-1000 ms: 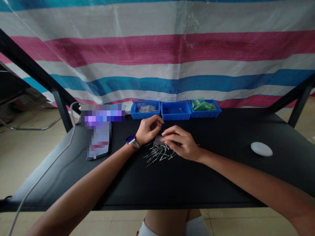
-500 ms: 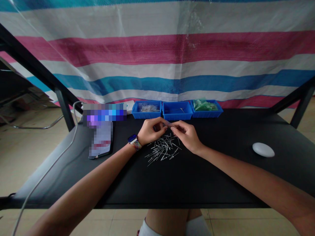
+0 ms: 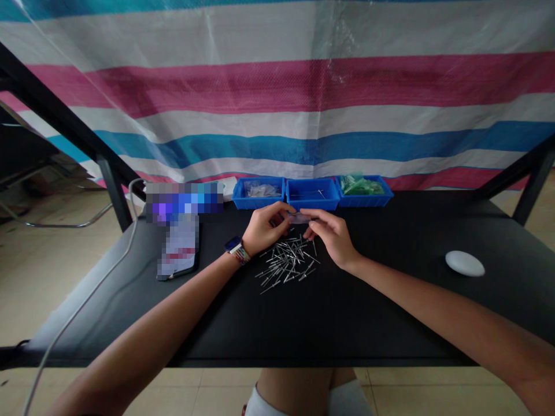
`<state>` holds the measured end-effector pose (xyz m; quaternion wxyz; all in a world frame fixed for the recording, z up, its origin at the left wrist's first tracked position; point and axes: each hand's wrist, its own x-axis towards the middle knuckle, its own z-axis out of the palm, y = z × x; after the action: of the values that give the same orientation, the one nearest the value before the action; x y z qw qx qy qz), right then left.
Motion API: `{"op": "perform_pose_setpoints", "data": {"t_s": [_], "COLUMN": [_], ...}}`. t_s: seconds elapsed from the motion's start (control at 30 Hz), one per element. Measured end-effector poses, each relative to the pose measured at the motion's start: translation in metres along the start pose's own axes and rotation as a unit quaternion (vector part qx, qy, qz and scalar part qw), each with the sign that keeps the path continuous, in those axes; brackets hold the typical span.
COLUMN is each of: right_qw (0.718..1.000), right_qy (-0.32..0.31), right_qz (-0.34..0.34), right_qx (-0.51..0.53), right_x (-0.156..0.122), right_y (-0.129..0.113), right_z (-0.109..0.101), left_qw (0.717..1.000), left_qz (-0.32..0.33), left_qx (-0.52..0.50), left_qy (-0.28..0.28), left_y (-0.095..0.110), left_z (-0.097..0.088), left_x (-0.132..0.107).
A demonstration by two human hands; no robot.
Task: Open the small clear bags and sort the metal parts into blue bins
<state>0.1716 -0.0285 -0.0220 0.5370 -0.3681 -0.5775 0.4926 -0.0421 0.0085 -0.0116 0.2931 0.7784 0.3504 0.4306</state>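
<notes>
A small clear plastic bag [image 3: 299, 218] is stretched between my two hands, above the far side of a loose pile of metal pop rivets [image 3: 288, 260]. My left hand [image 3: 267, 227] pinches the bag's left end between thumb and fingers. At the bag's right end, my right hand [image 3: 332, 236] has its index finger along the upper edge and its thumb below, closed on the plastic. Whether anything is inside the bag is too small to tell.
Behind my hands stand three blue bins: the left bin [image 3: 259, 203] holds clear bags, the middle bin [image 3: 313, 205] a few rivets, the right bin [image 3: 366, 200] green bags. A phone [image 3: 180, 245] lies left, a white computer mouse [image 3: 465, 263] right, and a cable [image 3: 87, 294] hangs over the left side.
My hands have drawn slightly apart, so more of the clear bag shows between them. My right hand's fingers have opened out along the bag. The pile looks nearly the same.
</notes>
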Motion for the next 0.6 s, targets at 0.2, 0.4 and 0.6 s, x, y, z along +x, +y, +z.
{"op": "perform_pose_setpoints", "data": {"t_s": [0.2,0.4,0.6], "right_qw": [1.0,1.0,0.999], "right_qy": [-0.006,-0.028,-0.04], "right_qz": [-0.004,-0.005,-0.013], "right_qx": [0.011,-0.004,-0.02], "right_x": [-0.0012,-0.0023,-0.0013], "right_y": [-0.0051,-0.005,0.0016], "right_z": [-0.0001,-0.0009,0.0004], "left_qw": [0.998,0.994,1.0], "left_qz": [-0.029,-0.05,-0.021], "left_qx": [-0.064,-0.092,-0.007], "left_qy": [0.0,0.005,-0.007], "left_y": [-0.0018,-0.0034,-0.0001], "left_z": [-0.0025,-0.0021,0.0005], "left_x": [-0.0009,0.0014,0.0033]}}
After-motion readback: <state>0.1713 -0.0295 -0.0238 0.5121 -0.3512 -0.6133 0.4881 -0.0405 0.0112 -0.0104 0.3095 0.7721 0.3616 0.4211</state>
